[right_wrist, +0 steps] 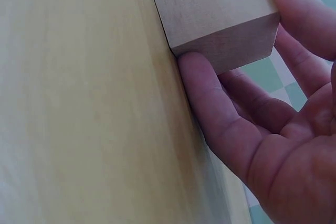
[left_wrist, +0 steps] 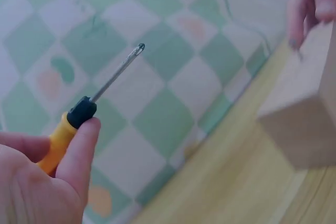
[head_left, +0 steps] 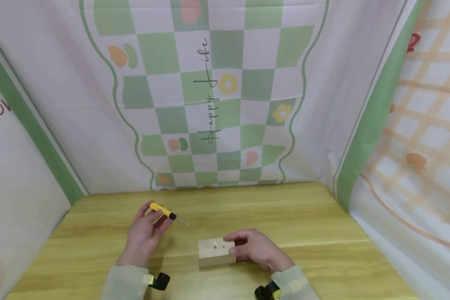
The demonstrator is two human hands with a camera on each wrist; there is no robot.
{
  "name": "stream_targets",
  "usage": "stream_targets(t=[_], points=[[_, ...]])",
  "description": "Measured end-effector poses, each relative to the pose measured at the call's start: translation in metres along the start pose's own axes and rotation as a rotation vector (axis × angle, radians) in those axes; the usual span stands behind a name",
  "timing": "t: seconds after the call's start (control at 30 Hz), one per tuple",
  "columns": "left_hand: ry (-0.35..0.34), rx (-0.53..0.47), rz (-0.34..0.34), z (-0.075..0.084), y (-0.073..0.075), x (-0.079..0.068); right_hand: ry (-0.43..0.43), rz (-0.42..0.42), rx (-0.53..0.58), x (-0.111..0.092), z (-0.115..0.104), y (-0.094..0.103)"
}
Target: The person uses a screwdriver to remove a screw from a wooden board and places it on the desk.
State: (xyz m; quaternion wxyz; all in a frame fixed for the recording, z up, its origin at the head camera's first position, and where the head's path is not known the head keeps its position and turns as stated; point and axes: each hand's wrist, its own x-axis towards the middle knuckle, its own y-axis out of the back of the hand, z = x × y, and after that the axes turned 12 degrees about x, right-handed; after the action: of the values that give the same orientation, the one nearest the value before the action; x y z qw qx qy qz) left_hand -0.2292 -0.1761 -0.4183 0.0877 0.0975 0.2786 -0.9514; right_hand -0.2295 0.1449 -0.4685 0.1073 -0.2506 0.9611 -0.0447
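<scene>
In the head view my left hand (head_left: 143, 233) holds a yellow screwdriver (head_left: 161, 209) with a black collar, above the table. Its thin metal shaft points to the right and slightly down. Up close, the left wrist view has the thumb and fingers round the handle of the screwdriver (left_wrist: 63, 140), its bare tip apart from anything else. A pale wooden block (head_left: 216, 261) stands on the table, with a small screw (head_left: 215, 245) upright in its top and a dark hole on either side. At the block's right end my right hand (head_left: 258, 248) grips it between thumb and fingers.
The wood-grain table (head_left: 285, 216) reaches back to a hanging cloth (head_left: 225, 112) with green checks and flowers. More cloth hangs at the left (head_left: 18, 175) and right (head_left: 416, 166). A small black camera sits on each wrist.
</scene>
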Motion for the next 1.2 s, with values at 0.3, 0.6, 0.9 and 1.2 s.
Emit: stream_targets(t=[0.3,0.6,0.9,1.2], points=[[-0.285,0.200,-0.087,-0.001,-0.044,-0.019,0.013,-0.003,0.003,-0.001,-0.001,0.000],[-0.428,0.401,-0.231,-0.020,-0.064,-0.035,0.015,0.002,-0.031,0.000,-0.002,0.000],[-0.554,0.660,-0.291,-0.042,-0.071,-0.039,0.010,-0.015,-0.021,0.001,-0.001,0.002],[-0.728,0.800,-0.310,-0.049,-0.072,-0.040,0.007,-0.012,-0.034,0.001,0.000,0.003]])
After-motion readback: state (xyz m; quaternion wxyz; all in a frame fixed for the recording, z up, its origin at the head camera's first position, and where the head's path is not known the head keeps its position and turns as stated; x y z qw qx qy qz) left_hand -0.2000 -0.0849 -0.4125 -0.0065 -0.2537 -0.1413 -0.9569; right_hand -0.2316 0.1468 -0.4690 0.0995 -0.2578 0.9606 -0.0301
